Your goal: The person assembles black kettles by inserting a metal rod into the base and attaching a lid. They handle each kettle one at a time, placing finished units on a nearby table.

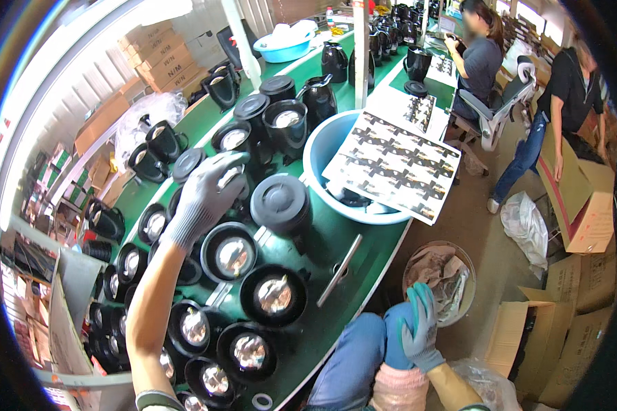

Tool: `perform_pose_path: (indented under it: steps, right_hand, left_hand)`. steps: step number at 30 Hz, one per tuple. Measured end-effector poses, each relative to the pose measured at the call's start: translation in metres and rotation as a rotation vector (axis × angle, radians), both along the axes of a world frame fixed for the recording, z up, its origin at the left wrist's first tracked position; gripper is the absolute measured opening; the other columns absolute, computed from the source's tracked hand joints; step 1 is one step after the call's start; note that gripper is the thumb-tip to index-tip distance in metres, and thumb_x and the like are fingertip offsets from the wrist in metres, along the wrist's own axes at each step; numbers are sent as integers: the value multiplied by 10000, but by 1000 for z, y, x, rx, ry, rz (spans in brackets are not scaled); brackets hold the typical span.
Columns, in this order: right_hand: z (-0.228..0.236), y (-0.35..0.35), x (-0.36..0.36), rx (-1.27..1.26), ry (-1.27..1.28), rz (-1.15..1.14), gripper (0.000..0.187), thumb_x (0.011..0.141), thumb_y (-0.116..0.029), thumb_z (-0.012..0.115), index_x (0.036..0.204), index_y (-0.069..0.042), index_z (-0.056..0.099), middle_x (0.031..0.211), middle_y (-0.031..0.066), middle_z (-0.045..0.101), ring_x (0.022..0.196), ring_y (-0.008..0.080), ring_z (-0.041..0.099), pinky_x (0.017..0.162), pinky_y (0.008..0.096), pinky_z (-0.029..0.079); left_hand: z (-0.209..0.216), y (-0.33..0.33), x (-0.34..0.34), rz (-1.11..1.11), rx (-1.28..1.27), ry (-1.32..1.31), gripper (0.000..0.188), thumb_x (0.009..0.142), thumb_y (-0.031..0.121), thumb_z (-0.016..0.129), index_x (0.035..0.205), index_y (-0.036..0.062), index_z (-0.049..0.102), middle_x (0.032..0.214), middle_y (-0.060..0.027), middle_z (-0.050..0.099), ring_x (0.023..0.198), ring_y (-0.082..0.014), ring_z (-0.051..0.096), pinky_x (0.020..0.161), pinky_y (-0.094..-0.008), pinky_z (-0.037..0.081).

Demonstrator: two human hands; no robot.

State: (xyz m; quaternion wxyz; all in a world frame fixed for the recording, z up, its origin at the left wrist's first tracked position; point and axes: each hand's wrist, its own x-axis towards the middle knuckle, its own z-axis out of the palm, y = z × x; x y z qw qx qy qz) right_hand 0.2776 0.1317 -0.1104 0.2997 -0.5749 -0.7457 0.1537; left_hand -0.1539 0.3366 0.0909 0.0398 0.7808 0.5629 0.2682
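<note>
My left hand (209, 195), in a grey glove, reaches out over rows of black jugs on the green table. Its fingers and thumb curl round the rim of one jug (243, 198), partly hidden by the glove. Beside it stands a black jug with a round lid (280, 204). Nearer to me, several open jugs (273, 294) show shiny metal insides. My right hand (421, 329), gloved in grey and green, lies by my knee with its fingers apart and holds nothing.
A blue basin (315, 154) with printed sheets (397, 164) across it stands at the table's right edge. Close by lies a metal bar (339, 270). A bin (469, 288) stands on the floor beside my knees. Two people work at the right, near cardboard boxes (589, 205).
</note>
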Motion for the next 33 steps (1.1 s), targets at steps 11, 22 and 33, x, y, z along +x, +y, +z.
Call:
perform_pose_path:
  steps: [11,22,33]
  right_hand:
    - [3,34,17,-127,153,-27,729,905,-423,568,1460,45,507,1522,267,442,1400,488,414,1150,593,347]
    - [106,54,2,372,295,211,765,903,-348,706,1525,-13,415,1526,316,400,1381,508,438,1135,598,381]
    - [246,-11,17,435,58,663,579,802,-253,810,1307,-112,567,1475,173,501,1407,423,455,1142,546,412]
  left_hand:
    - [-116,243,9,80,24,574,322,803,114,756,1110,80,664,1092,-149,638,1091,-375,604,939,-456,505]
    - [123,17,57,-12,354,506,293,811,176,784,1077,78,708,1024,-100,685,967,-319,679,847,-410,548]
    - [155,-256,173,-438,-48,471,381,698,108,816,1067,133,724,1053,-65,637,990,-261,653,770,-375,583]
